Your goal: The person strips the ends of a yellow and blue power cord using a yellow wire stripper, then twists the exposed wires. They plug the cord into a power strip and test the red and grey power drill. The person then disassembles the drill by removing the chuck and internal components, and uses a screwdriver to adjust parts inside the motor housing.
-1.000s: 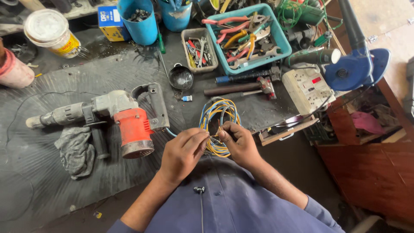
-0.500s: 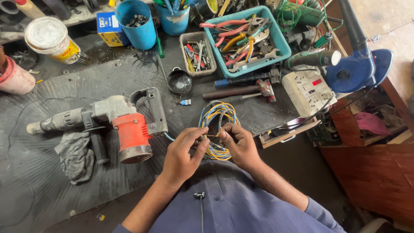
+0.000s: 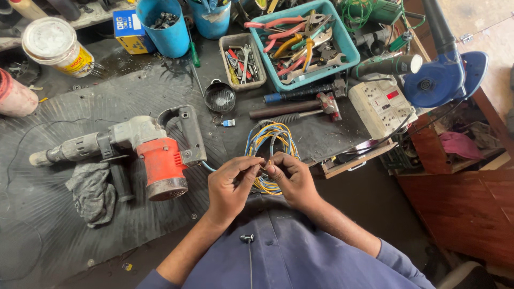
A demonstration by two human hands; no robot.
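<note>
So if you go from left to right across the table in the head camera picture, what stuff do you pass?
Grey rag → red hammer drill → left hand → right hand, both at the wire coil → white power strip → blue blower.

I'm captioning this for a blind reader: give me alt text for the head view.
Two bare hands, left hand and right hand, pinch wire ends of a blue and yellow wire coil over a dark workbench. A red and grey hammer drill lies left; a teal tool tray sits behind.
</note>
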